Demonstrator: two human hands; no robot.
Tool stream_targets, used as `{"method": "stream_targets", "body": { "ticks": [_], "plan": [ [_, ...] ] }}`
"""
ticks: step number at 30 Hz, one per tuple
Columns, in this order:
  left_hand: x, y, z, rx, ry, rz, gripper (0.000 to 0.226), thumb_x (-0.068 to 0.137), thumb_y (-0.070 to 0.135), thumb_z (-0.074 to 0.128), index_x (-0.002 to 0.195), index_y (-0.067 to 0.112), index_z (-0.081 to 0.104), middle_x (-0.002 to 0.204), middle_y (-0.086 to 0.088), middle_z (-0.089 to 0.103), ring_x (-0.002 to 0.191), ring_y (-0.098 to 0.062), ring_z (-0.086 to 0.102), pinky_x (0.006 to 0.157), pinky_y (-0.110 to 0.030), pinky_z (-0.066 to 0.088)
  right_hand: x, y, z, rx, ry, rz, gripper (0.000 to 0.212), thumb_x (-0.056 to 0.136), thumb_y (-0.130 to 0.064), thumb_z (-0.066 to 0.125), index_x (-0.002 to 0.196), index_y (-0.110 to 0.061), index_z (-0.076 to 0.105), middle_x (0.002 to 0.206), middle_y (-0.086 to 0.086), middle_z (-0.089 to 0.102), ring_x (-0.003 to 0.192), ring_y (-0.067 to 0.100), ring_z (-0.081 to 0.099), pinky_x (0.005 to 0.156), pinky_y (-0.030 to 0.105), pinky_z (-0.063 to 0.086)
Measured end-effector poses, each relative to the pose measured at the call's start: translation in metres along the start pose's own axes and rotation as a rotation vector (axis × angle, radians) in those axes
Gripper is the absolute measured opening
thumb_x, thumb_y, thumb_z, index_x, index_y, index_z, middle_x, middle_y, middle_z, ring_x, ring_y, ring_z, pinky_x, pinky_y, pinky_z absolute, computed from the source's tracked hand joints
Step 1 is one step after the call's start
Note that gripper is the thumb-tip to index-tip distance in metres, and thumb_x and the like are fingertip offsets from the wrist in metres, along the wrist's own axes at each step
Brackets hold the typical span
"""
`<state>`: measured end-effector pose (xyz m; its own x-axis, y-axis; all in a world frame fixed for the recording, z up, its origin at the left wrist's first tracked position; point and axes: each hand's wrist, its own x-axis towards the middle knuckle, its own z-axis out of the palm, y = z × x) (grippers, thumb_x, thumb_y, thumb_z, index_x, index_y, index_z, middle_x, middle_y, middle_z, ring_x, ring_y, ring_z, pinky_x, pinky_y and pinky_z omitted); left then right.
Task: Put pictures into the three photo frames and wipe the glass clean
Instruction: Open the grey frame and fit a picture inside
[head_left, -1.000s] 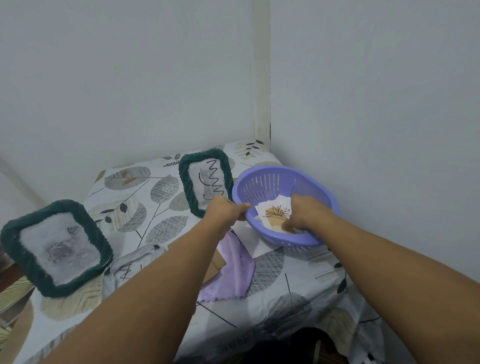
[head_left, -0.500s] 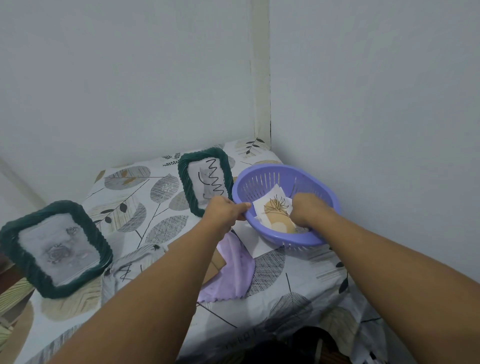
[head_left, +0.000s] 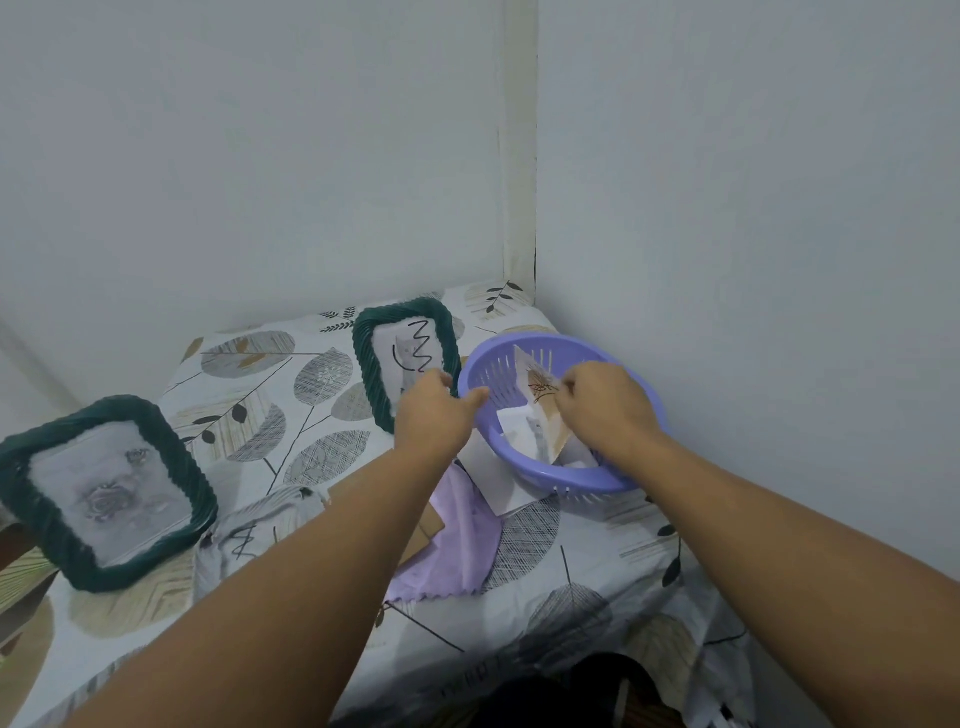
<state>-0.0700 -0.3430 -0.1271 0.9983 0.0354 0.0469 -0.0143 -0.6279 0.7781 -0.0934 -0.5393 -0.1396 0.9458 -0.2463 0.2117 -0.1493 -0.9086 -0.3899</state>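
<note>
Flanking the purple basket (head_left: 524, 470), green frame (head_left: 371, 371), lilac cloth (head_left: 457, 540), leaf-print tablecloth (head_left: 597, 561)

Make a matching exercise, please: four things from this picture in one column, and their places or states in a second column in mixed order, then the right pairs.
Things:
1. picture
2. basket
3. purple cloth
4. rose frame

Places or states:
A. at the table's left edge
B. gripped at the rim by the left hand
C. pinched by the right hand, raised inside the basket
D. flat on the table, partly under the left forearm

Pairs: 1-C, 2-B, 3-D, 4-A
</note>
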Motion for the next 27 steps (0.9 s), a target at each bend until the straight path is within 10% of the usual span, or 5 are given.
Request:
{"method": "stream_targets", "body": {
  "ticks": [8,13,22,27],
  "plan": [
    [-0.02,0.028,-0.046,-0.491,-0.104,-0.108,0.055,0.091,0.063,0.06,0.087,0.01,0.073,0.087,-0.006,0.078,0.052,-0.002,0.059,0.062,-0.028,0.047,-0.032,-0.073,-0.009,0.026,0.261,-0.322,0.029,0.102,-0.035,0.048,0.086,-0.023,0.069,0.077,-0.004,0.05,0.069,0.028,0.057,0.057,0.034,0.033],
    [-0.026,-0.003,-0.093,-0.579,0.062,-0.125,0.031,0.093,0.03,0.071,0.07,0.013,0.061,0.065,-0.004,0.065,0.041,-0.006,0.045,0.039,-0.016,0.033,-0.059,-0.131,0.007,0.047,0.311,-0.554,0.035,0.097,-0.043,0.044,0.102,-0.027,0.076,0.081,-0.002,0.059,0.07,0.025,0.062,0.061,0.036,0.048],
    [-0.057,-0.116,-0.178,-0.65,0.021,-0.286,0.016,0.1,0.02,0.062,0.108,0.007,0.068,0.053,0.005,0.044,0.047,-0.01,0.029,0.048,-0.023,0.024,-0.087,-0.198,0.05,0.642,-0.374,-0.213,0.056,0.097,-0.054,0.057,0.146,-0.028,0.048,0.133,0.002,0.057,0.117,0.02,0.059,0.102,0.044,0.049],
    [-0.078,-0.161,-0.199,-0.677,-0.061,-0.34,0.021,0.1,0.021,0.062,0.109,0.003,0.068,0.052,0.002,0.037,0.05,-0.012,0.025,0.056,-0.028,0.019,-0.098,-0.216,0.074,0.873,-0.721,-0.06,0.039,0.092,-0.032,0.074,0.128,-0.024,0.061,0.102,-0.002,0.074,0.072,0.004,0.072,0.075,0.024,0.057]
  ]
}}
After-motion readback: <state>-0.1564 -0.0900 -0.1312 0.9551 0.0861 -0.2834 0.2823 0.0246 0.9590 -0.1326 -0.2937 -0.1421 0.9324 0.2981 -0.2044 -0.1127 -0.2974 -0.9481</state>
